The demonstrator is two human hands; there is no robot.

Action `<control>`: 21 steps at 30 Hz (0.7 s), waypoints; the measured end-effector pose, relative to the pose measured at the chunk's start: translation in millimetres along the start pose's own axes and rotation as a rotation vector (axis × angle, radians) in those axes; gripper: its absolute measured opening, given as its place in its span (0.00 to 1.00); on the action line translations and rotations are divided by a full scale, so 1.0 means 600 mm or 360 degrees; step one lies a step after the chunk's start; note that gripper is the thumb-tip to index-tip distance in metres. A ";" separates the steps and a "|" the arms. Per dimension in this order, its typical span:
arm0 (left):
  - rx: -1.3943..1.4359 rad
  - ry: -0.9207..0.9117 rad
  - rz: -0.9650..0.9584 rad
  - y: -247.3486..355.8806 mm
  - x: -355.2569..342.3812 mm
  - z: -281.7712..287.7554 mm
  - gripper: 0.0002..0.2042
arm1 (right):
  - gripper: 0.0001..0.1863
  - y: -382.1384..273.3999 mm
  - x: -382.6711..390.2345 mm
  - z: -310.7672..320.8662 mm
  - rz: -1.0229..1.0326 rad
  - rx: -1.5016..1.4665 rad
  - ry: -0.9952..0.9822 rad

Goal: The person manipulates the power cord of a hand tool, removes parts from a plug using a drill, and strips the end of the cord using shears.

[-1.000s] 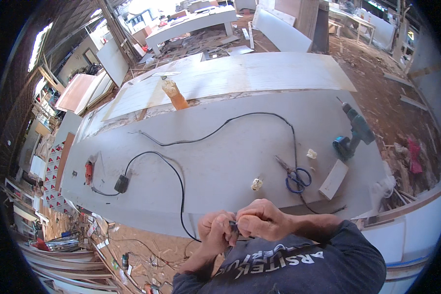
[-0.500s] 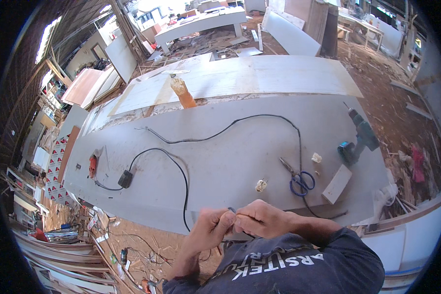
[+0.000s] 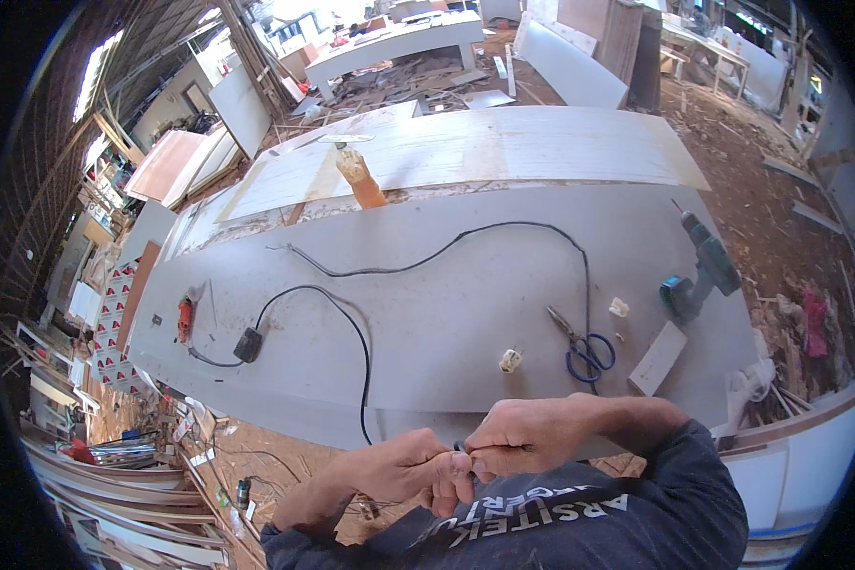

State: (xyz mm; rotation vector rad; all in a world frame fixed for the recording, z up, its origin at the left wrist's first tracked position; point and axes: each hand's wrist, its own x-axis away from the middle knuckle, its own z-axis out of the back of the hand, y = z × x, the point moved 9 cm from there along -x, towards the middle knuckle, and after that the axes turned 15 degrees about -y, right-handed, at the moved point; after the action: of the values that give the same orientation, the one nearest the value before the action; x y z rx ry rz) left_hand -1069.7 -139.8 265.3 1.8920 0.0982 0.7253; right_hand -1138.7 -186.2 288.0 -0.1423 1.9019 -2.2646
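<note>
Close to my body, both hands are closed and meet at the fingertips. My left hand (image 3: 413, 468) and my right hand (image 3: 521, 435) pinch a short dark piece of cable, mostly hidden by the fingers. A black cable (image 3: 364, 380) runs from a small black box (image 3: 248, 345) over the table's near edge toward my hands. Beyond my right hand lie scissors with blue handles (image 3: 591, 357), blades partly apart, and a cream plug part (image 3: 510, 361). A similar cream part (image 3: 618, 307) sits farther back. Another black cable (image 3: 427, 255), its left end split into wires, curves across the grey tabletop (image 3: 446, 323).
A cordless drill (image 3: 701, 266) and a pale rectangular block (image 3: 657, 358) lie at the right. On the left is a red-orange power tool (image 3: 184, 319). An orange-filled plastic bottle (image 3: 359, 180) stands at the back by white panels (image 3: 579, 142). Wood scraps litter the floor.
Both hands have come lower and nearer my body, shifting slightly right, still together at the fingertips. The left fingers have loosened a little. Things on the table stay put.
</note>
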 end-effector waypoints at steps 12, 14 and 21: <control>0.0243 0.0528 -0.1367 0.094 0.007 0.042 0.29 | 0.24 0.001 0.010 0.034 0.0529 -0.1601 0.1033; 0.0466 0.0605 -0.1424 0.080 0.001 0.049 0.30 | 0.24 0.006 0.009 0.049 0.0648 -0.1542 0.1064; 0.0750 0.0665 -0.1651 0.083 -0.003 0.058 0.31 | 0.24 -0.008 0.010 0.071 0.0873 -0.1424 0.1136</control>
State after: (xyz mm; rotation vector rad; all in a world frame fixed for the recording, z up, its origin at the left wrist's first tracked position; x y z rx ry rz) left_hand -1065.8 -190.5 298.5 1.7417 1.4954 0.3502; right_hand -1136.9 -227.8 299.7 1.0503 2.6928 -1.0420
